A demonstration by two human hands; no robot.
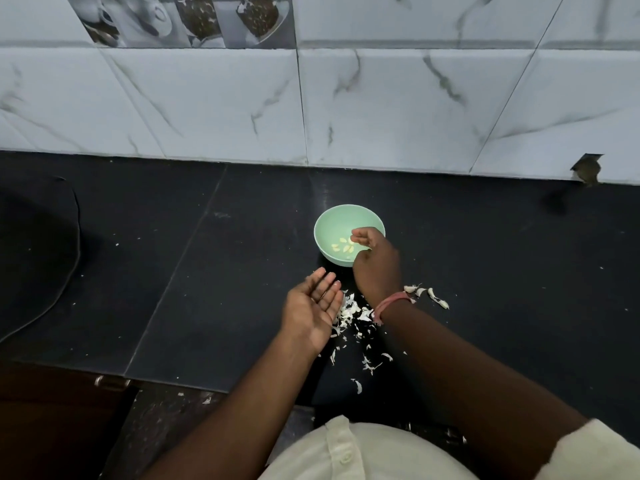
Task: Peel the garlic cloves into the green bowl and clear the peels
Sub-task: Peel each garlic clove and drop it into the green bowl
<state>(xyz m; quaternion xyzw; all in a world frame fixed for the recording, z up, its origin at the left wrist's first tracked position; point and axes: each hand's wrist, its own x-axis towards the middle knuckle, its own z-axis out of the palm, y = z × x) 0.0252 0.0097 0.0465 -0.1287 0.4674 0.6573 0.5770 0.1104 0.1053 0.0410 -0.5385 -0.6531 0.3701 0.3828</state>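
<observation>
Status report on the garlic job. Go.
Left hand open, palm up, empty. Right hand over green bowl, grip unclear. Peeled cloves in bowl. Peels litter counter; unpeeled cloves wait.

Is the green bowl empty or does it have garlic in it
Not empty: the green bowl stands upright with several peeled cloves on its bottom.
</observation>
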